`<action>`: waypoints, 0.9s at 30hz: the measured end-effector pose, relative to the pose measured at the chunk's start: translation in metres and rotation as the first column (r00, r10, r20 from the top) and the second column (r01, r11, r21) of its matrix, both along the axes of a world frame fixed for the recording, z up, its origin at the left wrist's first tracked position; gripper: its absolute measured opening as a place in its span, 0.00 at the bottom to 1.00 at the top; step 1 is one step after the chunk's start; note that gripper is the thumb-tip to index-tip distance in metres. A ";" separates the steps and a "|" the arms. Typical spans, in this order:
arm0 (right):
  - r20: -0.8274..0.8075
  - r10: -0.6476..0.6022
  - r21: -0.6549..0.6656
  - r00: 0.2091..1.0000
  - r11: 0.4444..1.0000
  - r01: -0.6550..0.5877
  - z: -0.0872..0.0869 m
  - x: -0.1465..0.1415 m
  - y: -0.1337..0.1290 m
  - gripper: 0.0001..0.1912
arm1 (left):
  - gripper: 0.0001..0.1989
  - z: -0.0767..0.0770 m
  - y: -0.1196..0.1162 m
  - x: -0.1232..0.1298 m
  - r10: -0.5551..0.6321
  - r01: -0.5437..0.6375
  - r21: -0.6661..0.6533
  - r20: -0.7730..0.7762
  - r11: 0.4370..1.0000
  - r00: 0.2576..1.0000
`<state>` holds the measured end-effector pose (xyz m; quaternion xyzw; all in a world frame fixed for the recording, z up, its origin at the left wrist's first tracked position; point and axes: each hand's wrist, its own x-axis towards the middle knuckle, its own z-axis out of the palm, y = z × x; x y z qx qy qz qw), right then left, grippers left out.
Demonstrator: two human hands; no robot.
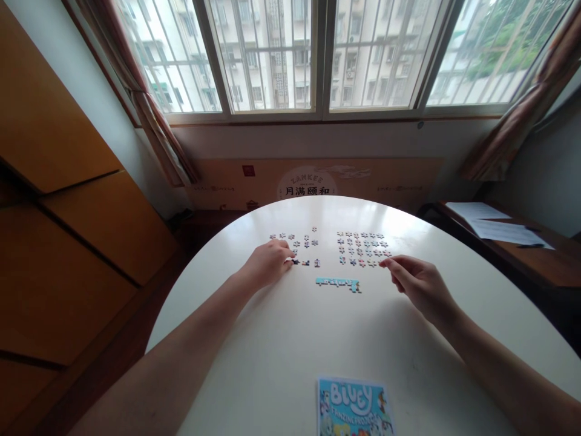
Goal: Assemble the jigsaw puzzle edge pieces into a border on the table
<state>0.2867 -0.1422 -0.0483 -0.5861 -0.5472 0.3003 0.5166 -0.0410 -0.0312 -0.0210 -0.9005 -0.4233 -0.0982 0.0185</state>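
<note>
My left hand (269, 261) rests at the left group of loose jigsaw pieces, its fingers closed at a dark jigsaw piece (296, 262). Part of that group is hidden behind the hand. At the right group of pieces (358, 243), laid out in rows, my right hand (420, 283) pinches a small reddish jigsaw piece (383, 263) at the near right corner. Between the hands and nearer to me lies a joined strip of light blue pieces (336, 283) with white lettering, turning down at its right end.
A Bluey picture card (354, 409) lies at the near edge of the view on the round white table (290, 351). Papers (499, 227) and pens are on a brown side table (540, 260) at right. Orange cabinets (59, 242) stand at left, and barred windows are behind.
</note>
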 end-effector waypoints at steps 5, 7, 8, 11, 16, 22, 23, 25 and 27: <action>-0.003 0.003 0.001 1.000 1.000 -0.003 0.003 -0.002 -0.001 0.22 | 0.12 -0.007 0.005 -0.002 -0.036 0.036 0.016 -0.017 0.999 0.999; -0.005 0.004 -0.001 1.000 1.000 -0.004 0.004 -0.003 0.000 0.22 | 0.13 -0.009 0.007 -0.003 -0.046 0.047 0.020 -0.010 0.999 0.999; -0.006 0.007 -0.001 1.000 1.000 -0.007 0.004 -0.003 0.000 0.22 | 0.13 -0.010 0.007 -0.004 -0.047 0.047 0.020 -0.007 0.999 0.999; -0.013 0.008 0.005 1.000 1.000 -0.008 0.004 -0.003 0.000 0.22 | 0.13 -0.012 0.009 -0.004 -0.048 0.048 0.018 0.002 0.999 0.999; -0.001 0.014 0.006 1.000 1.000 -0.014 0.004 -0.002 0.000 0.22 | 0.13 -0.013 0.011 -0.005 -0.059 0.059 0.024 0.013 0.998 0.998; 0.010 0.027 -0.009 1.000 1.000 -0.027 0.003 -0.001 0.001 0.22 | 0.11 -0.008 0.008 -0.004 -0.058 0.058 0.015 0.005 0.998 0.998; 0.010 0.027 -0.008 1.000 1.000 -0.026 0.003 -0.001 0.001 0.22 | 0.11 -0.007 0.007 -0.004 -0.057 0.057 0.013 0.002 0.998 0.998; 0.009 0.028 -0.003 1.000 1.000 -0.028 0.003 -0.001 0.001 0.22 | 0.11 -0.006 0.006 -0.003 -0.055 0.055 0.009 -0.004 0.998 0.998; 0.008 0.028 0.004 1.000 1.000 -0.028 0.003 -0.001 0.001 0.22 | 0.11 -0.005 0.006 -0.003 -0.052 0.052 0.006 -0.006 0.999 0.999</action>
